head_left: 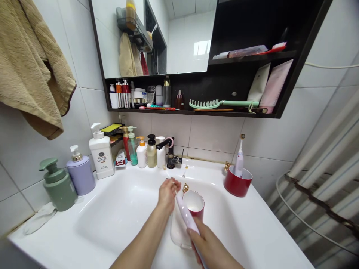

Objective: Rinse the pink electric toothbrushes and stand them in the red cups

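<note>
- right hand (206,244) is wrapped around the handle of a white electric toothbrush (186,216), fingers curled tight on it, over the white sink (112,220)
- left hand (168,190) sits under the black faucet (169,151), fingertips pinched at the brush head, I think; it's too small to be sure
- a red cup (195,205) is just right of the toothbrush, inside the sink
- a second red cup (238,182) holding another toothbrush stands on the sink's right rim

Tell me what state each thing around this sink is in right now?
Left hand: fingertips at the toothbrush's top end.
Right hand: gripping the electric toothbrush, tilted.
Red cup in the sink: upright.
Second red cup: upright, toothbrush standing inside.
Towel: hanging.
</note>
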### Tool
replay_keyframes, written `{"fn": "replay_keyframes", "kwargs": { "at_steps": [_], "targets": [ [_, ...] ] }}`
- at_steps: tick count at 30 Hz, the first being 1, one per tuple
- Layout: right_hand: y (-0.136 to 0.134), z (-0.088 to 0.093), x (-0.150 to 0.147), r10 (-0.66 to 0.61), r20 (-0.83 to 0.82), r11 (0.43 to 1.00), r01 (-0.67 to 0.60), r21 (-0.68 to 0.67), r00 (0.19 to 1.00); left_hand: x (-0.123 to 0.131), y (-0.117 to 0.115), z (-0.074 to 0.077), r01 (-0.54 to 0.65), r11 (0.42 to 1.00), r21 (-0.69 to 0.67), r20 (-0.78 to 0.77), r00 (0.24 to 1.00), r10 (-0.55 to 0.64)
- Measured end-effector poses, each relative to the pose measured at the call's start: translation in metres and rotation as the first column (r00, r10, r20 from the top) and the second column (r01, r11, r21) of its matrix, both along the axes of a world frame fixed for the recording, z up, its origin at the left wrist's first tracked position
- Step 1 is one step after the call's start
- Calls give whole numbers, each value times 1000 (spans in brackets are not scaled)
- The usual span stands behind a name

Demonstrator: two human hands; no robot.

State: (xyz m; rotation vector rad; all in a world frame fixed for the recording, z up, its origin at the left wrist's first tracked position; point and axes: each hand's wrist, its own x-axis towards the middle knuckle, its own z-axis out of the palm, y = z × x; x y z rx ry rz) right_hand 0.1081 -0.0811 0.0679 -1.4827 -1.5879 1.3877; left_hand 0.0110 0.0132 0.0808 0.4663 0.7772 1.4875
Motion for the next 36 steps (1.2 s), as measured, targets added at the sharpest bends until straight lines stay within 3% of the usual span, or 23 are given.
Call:
{"fn": "replay_keyframes", "kwargs": {
  "at_steps": [3, 7, 11, 14, 19, 23, 31, 36],
  "targets": [
    [-3, -8, -5, 55, 27, 998, -55, -10, 998, -12, 7, 2, -40, 999, -37, -21, 999, 39],
    [-3, -4, -2, 41, 21, 996, -42, 85, 999, -16, 11, 3, 96, 995, -42, -220, 970, -103],
    [-2, 8, 6, -8, -49, 996, 12, 86, 999, 5, 28, 3, 211, 970, -119, -586, 774, -240],
    [-2, 12, 9, -17, -101, 994, 28, 109, 995, 34, 52, 5, 200, 967, -156, -707, 662, -251],
    [3, 10, 13, -32, -164, 984, 60, 169, 986, 76, 91, 2, 121, 987, -106, -848, 507, -154],
    [7, 8, 17, -25, -193, 977, 65, 202, 981, 89, 104, -7, 77, 996, -36, -901, 430, -66],
    [2, 16, 15, -69, -242, 986, 102, 128, 968, 64, 103, -11, 27, 996, 89, -888, 455, 67],
    [2, 13, 15, -76, -247, 986, 109, 126, 966, 47, 98, -13, 30, 999, 12, -829, 560, -7]
  ]
}}
